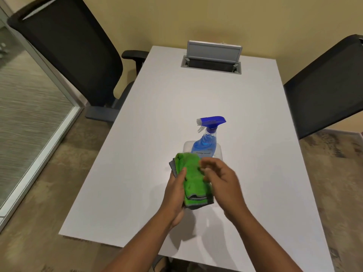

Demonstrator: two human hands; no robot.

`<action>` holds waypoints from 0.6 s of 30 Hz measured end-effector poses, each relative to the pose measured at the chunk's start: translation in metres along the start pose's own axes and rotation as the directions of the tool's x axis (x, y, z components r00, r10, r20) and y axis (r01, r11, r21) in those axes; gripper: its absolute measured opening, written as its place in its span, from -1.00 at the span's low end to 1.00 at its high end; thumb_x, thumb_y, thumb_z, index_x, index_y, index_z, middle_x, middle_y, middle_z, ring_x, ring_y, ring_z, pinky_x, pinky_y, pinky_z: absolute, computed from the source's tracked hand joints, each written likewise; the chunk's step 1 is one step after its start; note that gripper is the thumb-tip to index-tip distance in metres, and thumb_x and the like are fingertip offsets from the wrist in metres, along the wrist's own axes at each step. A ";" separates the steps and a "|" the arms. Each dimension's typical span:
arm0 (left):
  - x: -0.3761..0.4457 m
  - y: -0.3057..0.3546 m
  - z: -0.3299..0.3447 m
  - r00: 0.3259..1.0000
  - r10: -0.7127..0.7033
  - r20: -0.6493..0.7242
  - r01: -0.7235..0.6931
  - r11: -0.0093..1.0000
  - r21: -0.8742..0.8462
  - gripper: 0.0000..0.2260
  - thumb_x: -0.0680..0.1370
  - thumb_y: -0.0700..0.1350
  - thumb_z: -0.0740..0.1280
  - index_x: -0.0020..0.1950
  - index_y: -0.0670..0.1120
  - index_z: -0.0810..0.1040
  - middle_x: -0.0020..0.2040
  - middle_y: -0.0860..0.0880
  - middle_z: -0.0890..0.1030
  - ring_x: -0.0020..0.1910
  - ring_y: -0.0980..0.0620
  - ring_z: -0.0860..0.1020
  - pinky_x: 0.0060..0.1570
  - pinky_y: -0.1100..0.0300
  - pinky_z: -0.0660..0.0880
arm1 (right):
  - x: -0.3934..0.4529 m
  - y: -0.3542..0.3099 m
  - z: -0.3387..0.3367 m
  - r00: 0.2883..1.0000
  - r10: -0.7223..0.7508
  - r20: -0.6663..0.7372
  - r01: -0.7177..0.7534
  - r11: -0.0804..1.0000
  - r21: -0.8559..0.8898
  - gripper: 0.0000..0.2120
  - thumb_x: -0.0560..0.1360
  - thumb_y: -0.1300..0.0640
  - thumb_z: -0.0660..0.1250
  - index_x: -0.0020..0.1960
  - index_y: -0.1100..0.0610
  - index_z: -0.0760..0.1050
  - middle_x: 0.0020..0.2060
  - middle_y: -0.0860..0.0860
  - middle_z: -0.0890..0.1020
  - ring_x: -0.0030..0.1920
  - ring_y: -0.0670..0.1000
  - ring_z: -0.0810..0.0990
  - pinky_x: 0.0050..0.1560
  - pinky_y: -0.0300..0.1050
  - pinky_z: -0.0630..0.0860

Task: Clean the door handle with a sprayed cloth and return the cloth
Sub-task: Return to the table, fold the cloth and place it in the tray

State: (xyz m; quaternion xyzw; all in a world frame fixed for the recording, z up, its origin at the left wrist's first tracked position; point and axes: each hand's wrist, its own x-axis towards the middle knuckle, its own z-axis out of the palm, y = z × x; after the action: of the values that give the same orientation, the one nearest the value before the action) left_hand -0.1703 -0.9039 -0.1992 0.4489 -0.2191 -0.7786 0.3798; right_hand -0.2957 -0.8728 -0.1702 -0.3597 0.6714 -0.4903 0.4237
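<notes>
Soft even indoor light; motion-blurred right hand (220, 179); bowed wide-angle edges

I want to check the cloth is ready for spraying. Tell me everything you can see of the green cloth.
The green cloth looks like fluffy microfibre, bright green on its upper face with a grey underside and grey stitched edging. It is folded into a loose bundle, layers showing at its near end. The left hand holds it from below above the white table, thumb pressed on the green face. The right hand, blurred, is at its right edge; contact is unclear. It sits just in front of the spray bottle. Whether it is damp cannot be told.
</notes>
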 end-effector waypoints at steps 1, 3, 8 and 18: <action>0.002 0.000 0.000 1.000 0.001 -0.021 -0.002 0.999 -0.039 -0.70 0.68 -0.01 0.21 0.42 0.05 0.48 0.19 -0.07 0.71 0.14 -0.08 0.70 -0.08 0.05 0.66 | 0.004 0.005 -0.007 0.996 0.025 -0.090 -0.026 1.000 -0.013 -0.76 0.55 0.22 0.30 0.10 -0.07 0.59 0.03 -0.11 0.70 0.09 -0.07 0.65 0.15 0.01 0.59; 0.003 -0.002 0.003 1.000 -0.002 -0.031 -0.001 0.992 -0.124 -0.68 0.68 0.00 0.20 0.44 0.03 0.47 0.21 -0.08 0.70 0.17 -0.09 0.68 0.01 -0.02 0.66 | 0.006 0.015 -0.019 0.982 0.180 -0.059 -0.179 0.984 0.019 -0.79 0.54 0.10 0.36 0.17 -0.04 0.55 0.09 -0.05 0.68 0.12 -0.01 0.64 0.15 0.03 0.58; 0.007 -0.001 0.015 0.998 0.058 0.023 -0.054 0.991 -0.122 -0.70 0.68 -0.11 0.20 0.40 0.05 0.48 0.24 -0.09 0.68 0.20 -0.11 0.66 0.17 -0.10 0.60 | 0.007 0.032 -0.022 0.841 0.381 0.384 -0.504 0.810 0.300 -0.69 0.50 0.14 0.41 0.23 0.16 0.53 0.04 0.18 0.71 -0.02 0.11 0.71 -0.04 0.00 0.65; 0.049 0.034 -0.017 0.999 -0.042 -0.030 0.052 0.788 0.614 -0.83 0.58 -0.19 0.38 0.15 -0.14 0.66 -0.17 -0.05 0.66 -0.19 0.03 0.59 -0.22 0.26 0.52 | 0.067 0.029 -0.068 0.947 0.287 0.142 -0.272 0.955 -0.116 -0.56 0.38 0.25 0.54 0.20 0.10 0.48 -0.01 0.24 0.62 -0.12 0.14 0.64 -0.08 0.09 0.66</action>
State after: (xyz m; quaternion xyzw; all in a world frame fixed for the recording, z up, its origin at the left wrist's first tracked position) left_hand -0.1572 -0.9634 -0.2112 0.5591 -0.4461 -0.6710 0.1957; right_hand -0.3863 -0.9012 -0.2016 -0.3181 0.7025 -0.3629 0.5231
